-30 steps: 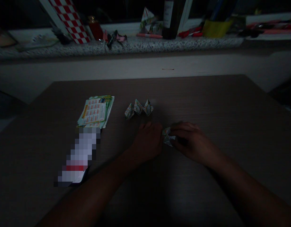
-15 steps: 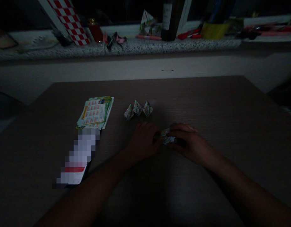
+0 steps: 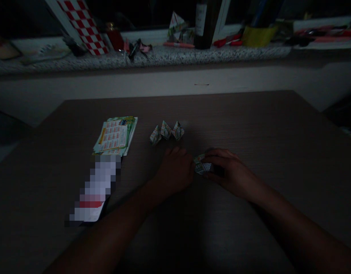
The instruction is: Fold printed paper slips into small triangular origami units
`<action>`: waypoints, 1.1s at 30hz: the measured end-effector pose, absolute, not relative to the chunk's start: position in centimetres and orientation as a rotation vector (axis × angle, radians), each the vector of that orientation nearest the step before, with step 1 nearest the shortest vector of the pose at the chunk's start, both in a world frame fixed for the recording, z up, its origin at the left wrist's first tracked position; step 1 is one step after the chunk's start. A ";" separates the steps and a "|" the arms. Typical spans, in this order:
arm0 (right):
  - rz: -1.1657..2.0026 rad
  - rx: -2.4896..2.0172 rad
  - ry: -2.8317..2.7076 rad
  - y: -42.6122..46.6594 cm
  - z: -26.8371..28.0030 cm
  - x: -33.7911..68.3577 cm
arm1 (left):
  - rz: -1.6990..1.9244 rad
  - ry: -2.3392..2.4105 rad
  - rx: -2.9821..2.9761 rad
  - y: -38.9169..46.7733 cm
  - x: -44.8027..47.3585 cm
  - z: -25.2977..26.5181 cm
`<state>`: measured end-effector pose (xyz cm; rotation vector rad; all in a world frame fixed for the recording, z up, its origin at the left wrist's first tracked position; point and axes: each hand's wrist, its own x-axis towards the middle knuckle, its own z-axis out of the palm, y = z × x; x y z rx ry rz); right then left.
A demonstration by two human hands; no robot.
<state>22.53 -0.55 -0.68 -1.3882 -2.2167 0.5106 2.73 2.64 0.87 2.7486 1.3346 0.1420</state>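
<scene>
A small folded printed paper (image 3: 203,166), white and green, sits between my hands above the table. My right hand (image 3: 232,171) pinches it from the right, thumb below and fingers over the top. At its left edge my left hand (image 3: 175,167) is closed, knuckles up, fingertips hidden behind the hand. Just beyond my left hand stand three folded paper pieces (image 3: 166,131) in a row, pointed at the top and printed with similar patterns. Dim light blurs the finer folds.
To the left lies a stack of printed calendar sheets (image 3: 114,135). Nearer me is a phone (image 3: 97,190) with a blurred-out screen, partly beside my left forearm. Behind the wooden table (image 3: 249,121), a speckled stone sill (image 3: 164,57) carries a bottle (image 3: 203,26), a checkered box (image 3: 84,28) and clutter.
My left thumb, earlier stretched along the paper, is now tucked back out of sight. More of the paper's left side shows. My right hand keeps nearly the same grip.
</scene>
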 end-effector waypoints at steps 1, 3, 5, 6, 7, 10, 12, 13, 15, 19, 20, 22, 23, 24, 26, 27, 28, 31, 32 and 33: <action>0.519 -1.387 -2.217 -0.5 -0.7 22.5 | 0.140 1.337 2.751 2.6 2.7 0.9; 0.526 -1.376 -2.218 -0.5 -0.6 22.5 | 0.139 1.332 2.757 2.6 2.7 0.9; 0.518 -1.369 -2.216 -0.5 -0.7 22.4 | 0.136 1.321 2.761 2.5 2.6 0.9; 0.511 -1.369 -2.216 -0.6 -0.7 22.4 | 0.135 1.323 2.761 2.5 2.6 0.9; 0.504 -1.369 -2.217 -0.6 -0.8 22.4 | 0.135 1.328 2.759 2.5 2.6 0.9; 0.492 -1.375 -2.231 -0.6 -0.8 22.4 | 0.124 1.337 2.751 2.5 2.6 0.9; 0.488 -1.380 -2.247 -0.7 -0.8 22.4 | 0.118 1.340 2.747 2.5 2.7 0.9; 0.488 -1.385 -2.257 -0.7 -0.8 22.4 | 0.116 1.341 2.748 2.5 2.7 0.9; 0.482 -1.404 -2.275 -0.7 -0.8 22.4 | 0.118 1.343 2.751 2.5 2.7 0.9; 0.465 -1.441 -2.307 -0.5 -0.7 22.3 | 0.129 1.339 2.753 2.6 2.7 0.8; 0.464 -1.446 -2.310 -0.4 -0.7 22.3 | 0.130 1.340 2.751 2.6 2.7 0.8; 0.476 -1.455 -2.316 -0.3 -0.5 22.2 | 0.129 1.341 2.745 2.6 2.6 0.9; 0.483 -1.461 -2.319 -0.2 -0.4 22.1 | 0.126 1.340 2.743 2.6 2.6 0.9; 0.489 -1.469 -2.324 -0.1 -0.3 22.0 | 0.124 1.341 2.744 2.6 2.7 0.9; 0.495 -1.483 -2.332 0.0 0.0 22.0 | 0.123 1.342 2.750 2.6 2.7 1.0; 0.497 -1.487 -2.333 0.0 0.1 22.0 | 0.124 1.340 2.753 2.6 2.7 1.0; 0.500 -1.486 -2.332 0.1 0.2 22.0 | 0.126 1.340 2.756 2.6 2.7 0.9; 0.521 -1.458 -2.322 0.1 0.2 22.0 | 0.131 1.337 2.755 2.6 2.7 0.9; 0.524 -1.451 -2.316 0.1 0.1 22.0 | 0.127 1.339 2.751 2.6 2.7 0.9; 0.520 -1.449 -2.306 0.1 0.0 22.0 | 0.123 1.343 2.745 2.6 2.7 1.0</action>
